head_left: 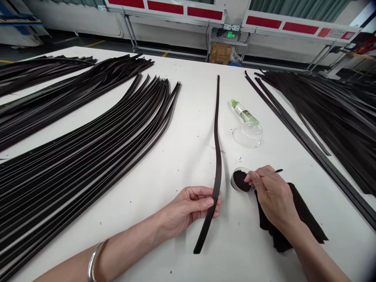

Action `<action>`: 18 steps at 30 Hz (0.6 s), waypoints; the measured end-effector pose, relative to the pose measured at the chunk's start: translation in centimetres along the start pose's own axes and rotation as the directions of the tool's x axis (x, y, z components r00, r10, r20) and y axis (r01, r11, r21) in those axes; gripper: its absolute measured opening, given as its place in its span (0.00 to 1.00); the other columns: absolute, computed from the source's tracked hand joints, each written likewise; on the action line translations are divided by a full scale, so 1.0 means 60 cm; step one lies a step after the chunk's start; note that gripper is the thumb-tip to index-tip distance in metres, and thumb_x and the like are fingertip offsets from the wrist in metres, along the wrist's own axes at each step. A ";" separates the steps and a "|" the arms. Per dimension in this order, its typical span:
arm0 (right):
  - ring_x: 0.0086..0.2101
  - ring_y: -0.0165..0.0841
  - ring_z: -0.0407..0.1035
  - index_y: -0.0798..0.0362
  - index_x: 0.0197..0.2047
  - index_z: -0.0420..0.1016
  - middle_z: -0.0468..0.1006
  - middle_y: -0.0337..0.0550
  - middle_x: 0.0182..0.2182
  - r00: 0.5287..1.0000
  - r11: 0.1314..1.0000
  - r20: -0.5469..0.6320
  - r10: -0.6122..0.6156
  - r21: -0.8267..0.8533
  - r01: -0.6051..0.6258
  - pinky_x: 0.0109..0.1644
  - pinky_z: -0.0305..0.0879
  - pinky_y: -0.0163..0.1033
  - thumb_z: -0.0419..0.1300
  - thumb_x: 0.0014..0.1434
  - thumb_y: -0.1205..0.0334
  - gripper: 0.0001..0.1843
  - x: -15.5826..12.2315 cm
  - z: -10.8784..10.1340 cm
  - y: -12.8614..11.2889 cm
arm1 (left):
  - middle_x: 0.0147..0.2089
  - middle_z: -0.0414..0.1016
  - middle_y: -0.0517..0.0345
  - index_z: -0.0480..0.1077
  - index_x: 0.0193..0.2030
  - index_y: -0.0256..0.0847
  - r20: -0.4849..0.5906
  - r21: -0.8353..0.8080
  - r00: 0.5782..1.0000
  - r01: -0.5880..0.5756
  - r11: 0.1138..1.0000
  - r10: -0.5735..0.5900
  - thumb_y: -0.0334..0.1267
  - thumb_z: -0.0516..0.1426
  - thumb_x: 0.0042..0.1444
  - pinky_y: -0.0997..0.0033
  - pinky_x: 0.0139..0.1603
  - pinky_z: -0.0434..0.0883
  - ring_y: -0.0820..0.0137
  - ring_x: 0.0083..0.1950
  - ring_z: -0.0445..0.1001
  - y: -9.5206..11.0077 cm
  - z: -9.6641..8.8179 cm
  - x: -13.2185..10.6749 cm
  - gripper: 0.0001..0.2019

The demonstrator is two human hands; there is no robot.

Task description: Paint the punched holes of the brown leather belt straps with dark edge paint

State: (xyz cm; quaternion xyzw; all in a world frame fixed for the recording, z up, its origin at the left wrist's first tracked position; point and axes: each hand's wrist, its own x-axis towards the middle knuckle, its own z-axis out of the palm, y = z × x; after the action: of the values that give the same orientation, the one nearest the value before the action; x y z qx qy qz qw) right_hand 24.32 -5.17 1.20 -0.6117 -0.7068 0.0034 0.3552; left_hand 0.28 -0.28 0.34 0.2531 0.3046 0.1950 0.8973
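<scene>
My left hand (194, 205) pinches a long black strap (218, 156) between thumb and fingers, near its close end. The strap curves away from me, its far part lying towards the back of the white table. In my right hand (273, 196) is a thin stick-like tool (272, 172) with a dark end pointing right. Its other end is hidden by my fingers, over a small clear cup (233, 184) of black stuff. Under my right hand and wrist lies a black cloth (305, 215).
Rows of black straps (117, 133) cover the left of the white table (188, 117). Another pile of straps (326, 113) lies on the right. Beyond the cup are a green tube (245, 112) and a clear plastic lid (248, 135). A cardboard box (220, 53) stands behind the table.
</scene>
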 end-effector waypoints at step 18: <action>0.29 0.30 0.71 0.51 0.31 0.77 0.77 0.41 0.29 0.865 0.844 -0.120 0.488 0.318 -0.432 0.33 0.68 0.36 0.51 0.69 0.52 0.20 -0.002 -0.024 -0.030 | 0.37 0.80 0.54 0.79 0.41 0.34 -0.006 -0.014 1.000 -0.015 1.000 0.015 0.33 0.69 0.49 0.70 0.42 0.76 0.71 0.34 0.79 0.001 0.004 -0.001 0.12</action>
State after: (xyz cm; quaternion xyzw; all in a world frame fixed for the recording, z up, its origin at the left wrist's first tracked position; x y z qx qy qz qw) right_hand 23.51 -6.35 3.00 -0.7044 -0.4923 0.1285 0.4949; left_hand 0.37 -0.35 0.59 0.2487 0.3040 0.2045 0.8966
